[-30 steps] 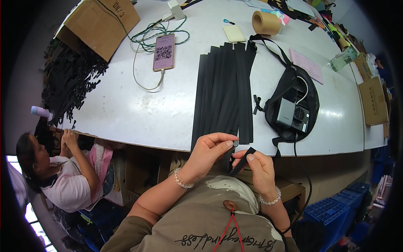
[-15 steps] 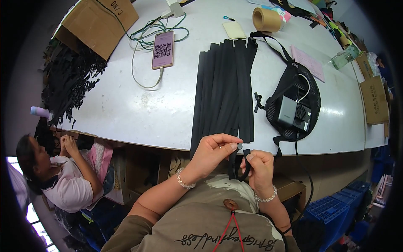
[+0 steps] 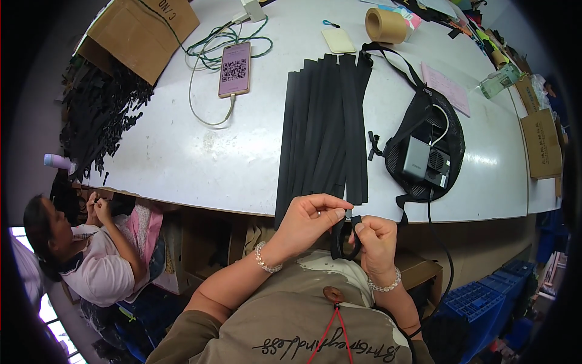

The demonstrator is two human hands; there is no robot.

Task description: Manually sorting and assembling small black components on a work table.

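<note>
Near the table's front edge, my left hand [image 3: 308, 219] pinches a small grey piece [image 3: 348, 213] between thumb and fingertips. It may be a zipper slider or pull, but it is too small to be sure. Close beside it, my right hand [image 3: 377, 239] is closed on the end of a black strip [image 3: 339, 242] that looks like zipper tape. This strip hangs in a loop between my two hands. Just beyond them, a stack of long black strips [image 3: 318, 127] lies lengthwise on the table. Whether the grey piece touches the strip's end, I cannot tell.
On the white table [image 3: 176, 158] are a charging phone [image 3: 235, 70], a tape roll [image 3: 386, 25] and a black mesh bag [image 3: 424, 139] with electronic devices. Black corded pieces [image 3: 103, 115] spill from a carton [image 3: 145, 39]. Another person [image 3: 97, 261] sits at the left. Blue crates [image 3: 485, 297] stand lower right.
My hands have shifted very slightly to the right, the grey piece still in the left and the strip in the right. The view has moved a little.
</note>
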